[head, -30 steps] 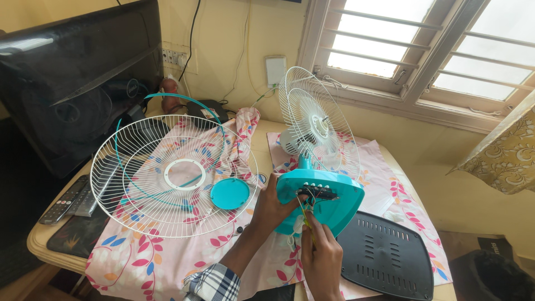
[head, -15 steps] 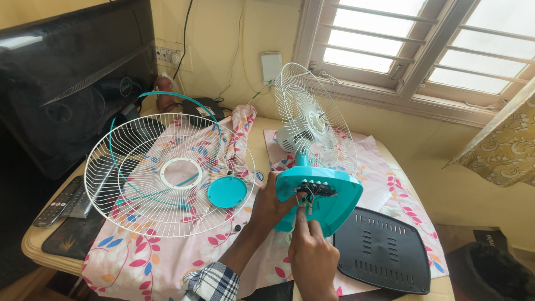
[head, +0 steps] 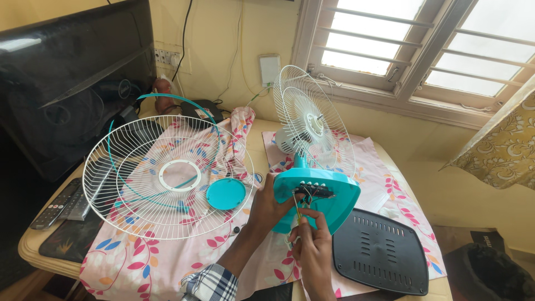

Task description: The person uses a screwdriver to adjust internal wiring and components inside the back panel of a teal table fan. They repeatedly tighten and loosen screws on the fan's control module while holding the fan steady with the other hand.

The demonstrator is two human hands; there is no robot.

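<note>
One teal fan base (head: 317, 195), two white grilles (head: 167, 178), one black cover (head: 382, 251). Left hand (head: 267, 206) clamps the base; right hand (head: 312, 239) seems pinched on wires (head: 298, 203). Both hands sit as before, though the view has shifted slightly.

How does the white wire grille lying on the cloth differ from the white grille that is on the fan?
The loose grille lies flat on the floral cloth; the fan's grille stands nearly upright on the teal fan base. The loose grille has an open ring at its centre; the fan's grille has the motor hub there. The loose grille is untouched; the left hand steadies the base below the other. Both are round white wire.
</note>
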